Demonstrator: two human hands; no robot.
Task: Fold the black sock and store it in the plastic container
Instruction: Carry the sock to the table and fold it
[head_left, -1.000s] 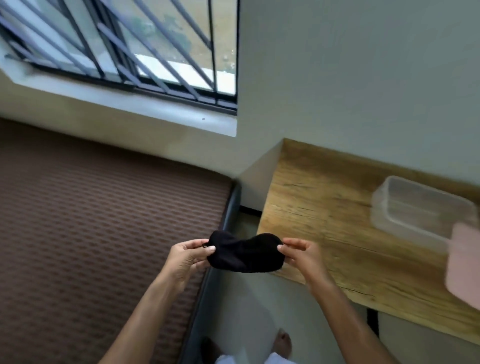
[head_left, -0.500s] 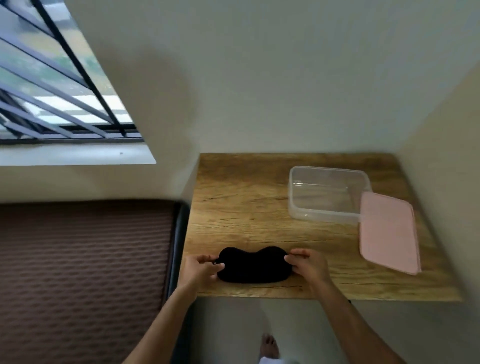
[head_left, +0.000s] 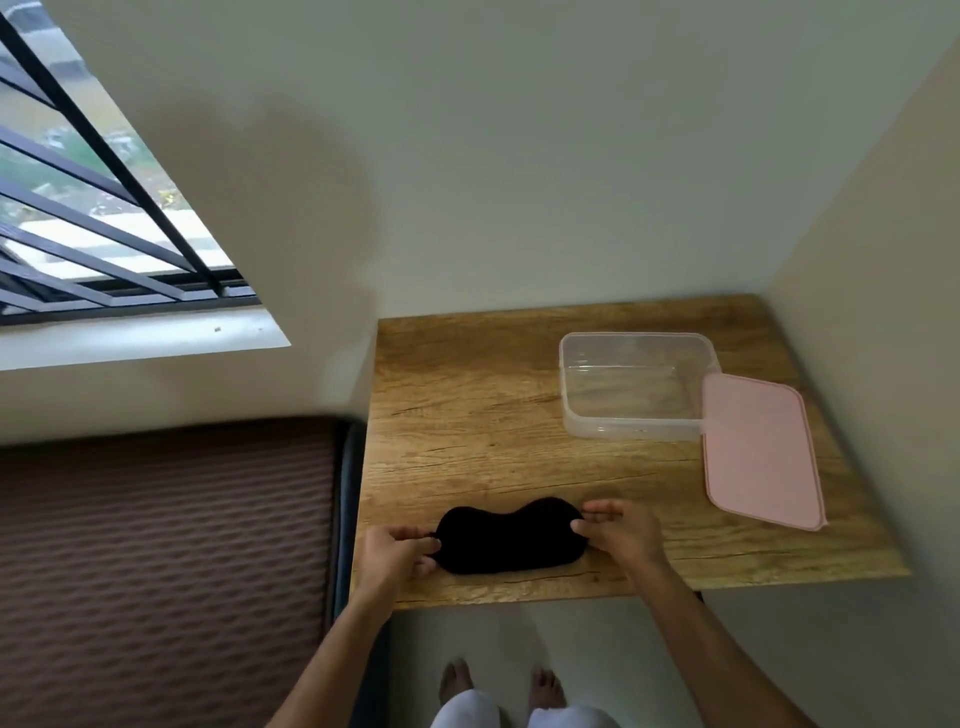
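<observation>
- Black sock (head_left: 506, 538): lies flat near the front edge of the wooden table (head_left: 467, 415), long axis left to right.
- Left hand (head_left: 395, 553): fingertips pinch the sock's left end.
- Right hand (head_left: 621, 532): fingertips pinch its right end.
- Clear plastic container (head_left: 636, 387): open, well behind the sock; pink lid (head_left: 758, 449) touching its right side.
- No legible writing.

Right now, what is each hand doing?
Left hand: fingers pinched on the left end of the black sock.
Right hand: fingers pinched on the sock's right end.

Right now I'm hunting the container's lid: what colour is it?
Pale pink lid, seen in the head view.
</observation>
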